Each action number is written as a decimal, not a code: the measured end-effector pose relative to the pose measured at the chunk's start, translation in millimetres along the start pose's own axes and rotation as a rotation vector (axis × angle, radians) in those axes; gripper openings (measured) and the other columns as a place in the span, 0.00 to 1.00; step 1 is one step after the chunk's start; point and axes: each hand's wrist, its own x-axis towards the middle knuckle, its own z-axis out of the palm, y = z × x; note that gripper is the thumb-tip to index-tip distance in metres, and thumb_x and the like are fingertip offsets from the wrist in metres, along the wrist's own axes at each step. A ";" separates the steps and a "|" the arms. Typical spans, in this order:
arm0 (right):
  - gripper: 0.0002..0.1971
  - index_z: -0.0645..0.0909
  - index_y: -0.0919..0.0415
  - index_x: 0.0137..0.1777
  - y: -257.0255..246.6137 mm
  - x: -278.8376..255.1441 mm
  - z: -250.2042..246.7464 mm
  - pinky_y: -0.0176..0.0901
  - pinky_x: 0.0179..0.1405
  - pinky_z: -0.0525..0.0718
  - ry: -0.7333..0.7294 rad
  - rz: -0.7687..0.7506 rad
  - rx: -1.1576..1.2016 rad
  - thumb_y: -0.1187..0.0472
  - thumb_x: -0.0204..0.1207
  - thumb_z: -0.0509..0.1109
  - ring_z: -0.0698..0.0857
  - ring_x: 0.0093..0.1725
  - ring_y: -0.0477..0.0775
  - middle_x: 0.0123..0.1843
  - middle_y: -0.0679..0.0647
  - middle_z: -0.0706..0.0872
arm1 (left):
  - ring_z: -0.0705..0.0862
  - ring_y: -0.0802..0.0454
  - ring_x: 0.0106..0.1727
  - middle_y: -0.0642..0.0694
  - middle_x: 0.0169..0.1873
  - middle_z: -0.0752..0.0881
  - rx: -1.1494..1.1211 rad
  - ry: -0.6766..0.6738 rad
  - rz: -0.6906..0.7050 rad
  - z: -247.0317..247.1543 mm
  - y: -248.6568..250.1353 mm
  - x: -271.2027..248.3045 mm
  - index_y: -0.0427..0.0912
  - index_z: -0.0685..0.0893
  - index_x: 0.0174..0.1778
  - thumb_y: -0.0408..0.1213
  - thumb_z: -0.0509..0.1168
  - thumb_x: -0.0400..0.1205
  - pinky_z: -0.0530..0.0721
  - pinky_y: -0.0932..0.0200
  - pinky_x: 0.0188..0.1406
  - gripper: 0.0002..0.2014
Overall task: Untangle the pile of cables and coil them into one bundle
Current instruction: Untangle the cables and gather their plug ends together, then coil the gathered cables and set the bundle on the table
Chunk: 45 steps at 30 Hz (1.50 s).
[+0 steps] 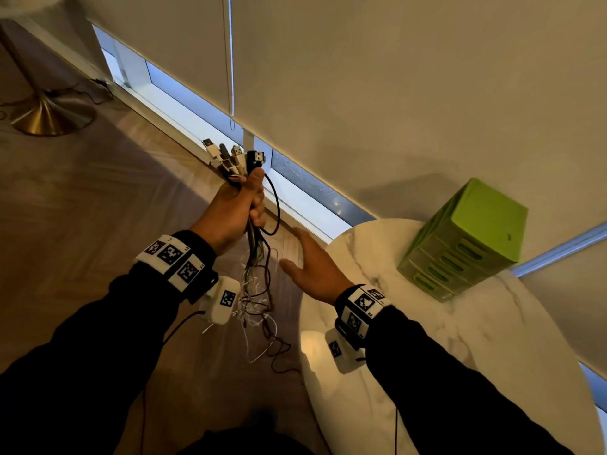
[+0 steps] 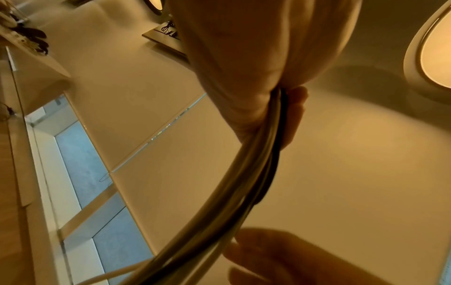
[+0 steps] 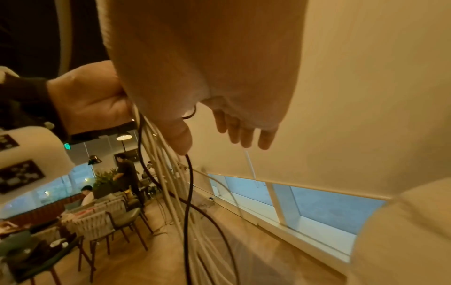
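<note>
tabletop [image 1: 460, 356]: round, white marble | on it: green drawer unit [image 1: 466, 244], far edge | floor [image 1: 98, 198]: wood

The cables [image 1: 259, 290] blur into a tangle; lower ends indistinguishable.

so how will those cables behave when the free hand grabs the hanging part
Probably floppy: below the left hand the cables droop in loose, tangled strands. Likely light, since one hand holds them all. The open right hand may snag loops rather than slide cleanly.
</note>
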 end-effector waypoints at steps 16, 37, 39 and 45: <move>0.07 0.77 0.60 0.51 -25.2 1.5 8.7 0.57 0.49 0.84 0.081 -0.265 0.059 0.56 0.87 0.66 0.81 0.46 0.55 0.47 0.55 0.82 | 0.72 0.57 0.27 0.51 0.27 0.71 0.063 0.004 0.011 1.3 -5.3 -4.2 0.45 0.73 0.37 0.53 0.59 0.88 0.76 0.60 0.29 0.18; 0.46 0.57 0.63 0.86 4.9 -23.7 -3.2 0.53 0.78 0.71 -0.164 0.369 -0.204 0.43 0.76 0.75 0.67 0.82 0.63 0.84 0.61 0.64 | 0.79 0.54 0.31 0.50 0.27 0.70 0.149 -0.079 -0.004 -8.1 1.5 -6.4 0.46 0.72 0.37 0.50 0.57 0.90 0.83 0.60 0.39 0.18; 0.44 0.61 0.58 0.85 -16.2 -14.5 -8.2 0.51 0.79 0.70 -0.061 0.127 0.012 0.45 0.74 0.77 0.68 0.81 0.53 0.82 0.52 0.68 | 0.88 0.52 0.43 0.50 0.29 0.77 0.191 -0.134 -0.009 4.5 -5.9 -11.0 0.47 0.77 0.39 0.51 0.57 0.89 0.85 0.55 0.54 0.17; 0.20 0.74 0.52 0.70 -58.4 -11.8 -5.9 0.59 0.63 0.86 0.037 -0.010 0.548 0.54 0.78 0.63 0.87 0.59 0.58 0.62 0.62 0.86 | 0.83 0.74 0.53 0.74 0.48 0.85 0.588 -0.400 0.181 28.2 3.7 -17.1 0.47 0.86 0.66 0.46 0.53 0.92 0.76 0.77 0.51 0.18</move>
